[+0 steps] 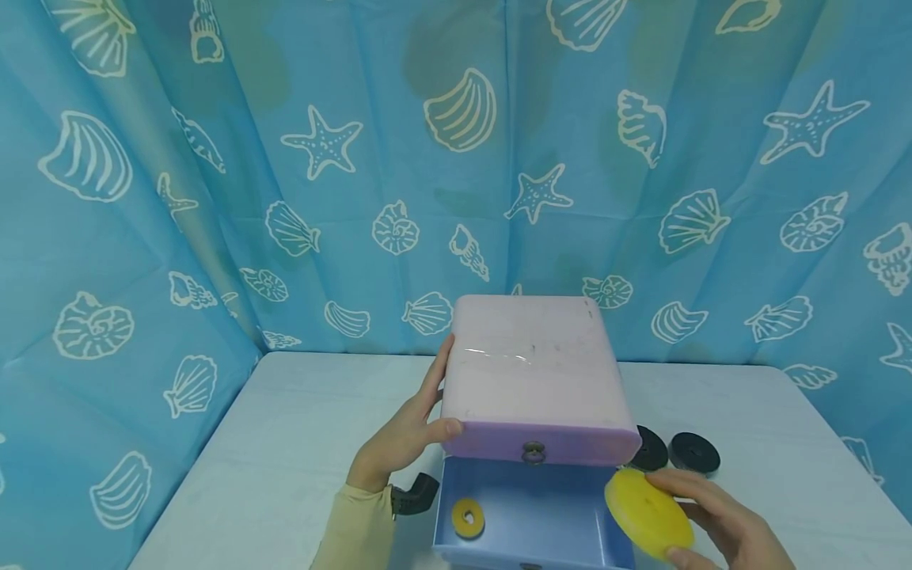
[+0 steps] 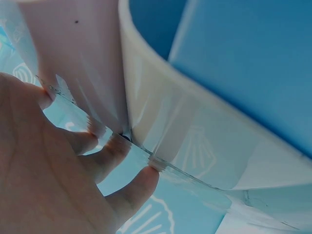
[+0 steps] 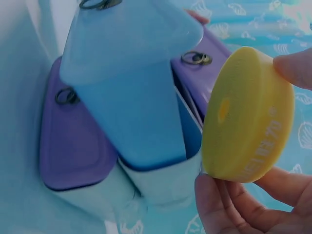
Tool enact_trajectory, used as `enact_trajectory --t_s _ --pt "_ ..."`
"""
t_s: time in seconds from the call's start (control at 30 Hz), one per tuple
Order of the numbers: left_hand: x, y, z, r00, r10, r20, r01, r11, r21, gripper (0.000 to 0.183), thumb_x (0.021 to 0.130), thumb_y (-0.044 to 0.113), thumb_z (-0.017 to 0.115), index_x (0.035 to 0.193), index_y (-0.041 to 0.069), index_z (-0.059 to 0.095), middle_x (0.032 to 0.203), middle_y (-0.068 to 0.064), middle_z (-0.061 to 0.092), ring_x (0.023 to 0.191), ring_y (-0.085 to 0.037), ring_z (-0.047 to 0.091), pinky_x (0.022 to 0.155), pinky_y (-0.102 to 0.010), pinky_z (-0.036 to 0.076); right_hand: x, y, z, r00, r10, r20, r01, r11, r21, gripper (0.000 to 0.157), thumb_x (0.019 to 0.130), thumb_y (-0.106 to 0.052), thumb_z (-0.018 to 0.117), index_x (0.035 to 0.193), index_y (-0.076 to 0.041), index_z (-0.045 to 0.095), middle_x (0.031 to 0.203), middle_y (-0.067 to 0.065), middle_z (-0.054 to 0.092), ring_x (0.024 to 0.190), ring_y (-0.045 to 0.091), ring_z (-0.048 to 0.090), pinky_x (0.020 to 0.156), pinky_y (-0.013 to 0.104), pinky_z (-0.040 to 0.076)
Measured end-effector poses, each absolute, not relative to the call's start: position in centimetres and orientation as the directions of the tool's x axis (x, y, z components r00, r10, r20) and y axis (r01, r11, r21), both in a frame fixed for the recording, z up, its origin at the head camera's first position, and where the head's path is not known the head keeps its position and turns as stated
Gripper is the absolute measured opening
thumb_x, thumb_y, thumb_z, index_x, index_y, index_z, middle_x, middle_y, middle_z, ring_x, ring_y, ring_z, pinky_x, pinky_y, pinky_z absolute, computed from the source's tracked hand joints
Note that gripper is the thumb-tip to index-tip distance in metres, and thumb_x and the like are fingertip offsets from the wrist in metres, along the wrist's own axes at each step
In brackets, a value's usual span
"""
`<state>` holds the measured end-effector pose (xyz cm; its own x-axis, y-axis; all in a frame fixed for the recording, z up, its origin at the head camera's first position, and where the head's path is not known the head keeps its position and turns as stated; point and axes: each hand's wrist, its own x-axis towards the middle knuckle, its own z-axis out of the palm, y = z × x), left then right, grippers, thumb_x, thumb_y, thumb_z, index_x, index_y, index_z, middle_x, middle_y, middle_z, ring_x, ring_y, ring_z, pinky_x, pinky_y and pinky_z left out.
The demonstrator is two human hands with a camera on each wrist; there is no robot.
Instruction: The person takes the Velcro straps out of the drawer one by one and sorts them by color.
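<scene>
A small drawer cabinet [image 1: 534, 356] with a pale pink top stands on the table. Its blue drawer [image 1: 541, 507] is pulled out beneath a closed purple drawer [image 1: 499, 442]. My left hand [image 1: 406, 435] rests against the cabinet's left side; in the left wrist view its fingertips [image 2: 139, 187] touch the wall. Between thumb and fingers, my right hand [image 1: 734, 518] holds a thick yellow roll of tape [image 3: 248, 117], tilted at the open drawer's right edge. Inside the drawer, at the left, lies a small yellow ring-shaped roll [image 1: 458, 529].
Two black rolls, a nearer one [image 1: 651, 450] and another [image 1: 694, 454], lie right of the cabinet. Another purple drawer [image 3: 78, 131] shows in the right wrist view. A blue shell-patterned curtain [image 1: 399, 174] hangs behind the white table [image 1: 299, 412].
</scene>
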<state>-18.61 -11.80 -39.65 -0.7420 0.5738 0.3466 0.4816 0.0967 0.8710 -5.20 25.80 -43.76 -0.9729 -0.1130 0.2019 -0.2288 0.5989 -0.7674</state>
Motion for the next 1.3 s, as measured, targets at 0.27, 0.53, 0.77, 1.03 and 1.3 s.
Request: enact_trajectory --t_s 0.27,0.53,0.77,1.03,1.3 --pt "-18.8 -11.9 -39.9 -0.743 0.576 0.339 0.475 0.098 0.874 0.102 0.090 0.069 0.054 0.162 0.031 -0.008 0.169 0.004 -0.005 0.154 -0.025 0.004 0.115 -0.063 0.021 -5.5 26.8 -44.9 -0.945 -0.081 0.316 -0.296 0.621 -0.726 0.071 0.077 -0.005 0.087 0.140 -0.006 0.054 0.134 -0.017 0.052 0.114 -0.010 0.047 0.084 0.015 0.050" --pt "-18.6 -11.7 -39.5 -0.747 0.575 0.334 0.470 0.100 0.877 0.103 0.089 0.070 0.055 0.162 0.031 -0.008 0.169 0.005 -0.005 0.154 -0.024 0.006 0.114 -0.063 0.022 -5.8 27.2 -45.4 -0.942 -0.019 0.335 -0.269 0.638 -0.722 0.074 0.074 -0.007 0.089 0.140 -0.005 0.054 0.134 -0.023 0.049 0.114 -0.015 0.044 0.085 0.003 0.041" --pt "-18.8 -11.9 -39.7 -0.747 0.574 0.335 0.472 0.103 0.875 0.103 0.089 0.070 0.054 0.162 0.031 -0.007 0.169 0.005 -0.005 0.154 -0.025 0.006 0.114 -0.063 0.022 -6.4 27.5 -45.7 -0.949 0.024 0.316 -0.215 0.682 -0.699 0.072 0.075 -0.015 0.090 0.138 -0.005 0.056 0.133 -0.018 0.050 0.111 -0.016 0.040 0.083 0.001 0.039" --pt "-18.9 -11.9 -39.9 -0.743 0.576 0.341 0.480 0.104 0.871 0.103 0.090 0.070 0.054 0.162 0.030 -0.008 0.169 0.004 -0.005 0.154 -0.026 0.005 0.114 -0.064 0.022 -7.1 27.5 -45.9 -0.950 0.038 0.310 -0.179 0.748 -0.640 0.075 0.072 -0.026 0.093 0.135 -0.005 0.058 0.135 0.015 0.058 0.111 -0.003 0.048 0.086 0.026 0.054" --pt "-18.8 -11.8 -39.6 -0.746 0.571 0.342 0.483 0.111 0.869 0.103 0.089 0.071 0.053 0.162 0.031 -0.008 0.169 0.005 -0.005 0.154 -0.026 0.006 0.114 -0.064 0.022 -7.7 27.8 -46.2 -0.977 0.046 0.206 -0.095 0.776 -0.623 0.083 0.075 -0.040 0.089 0.141 -0.003 0.054 0.143 0.024 0.049 0.119 0.045 0.052 0.091 0.064 0.042"
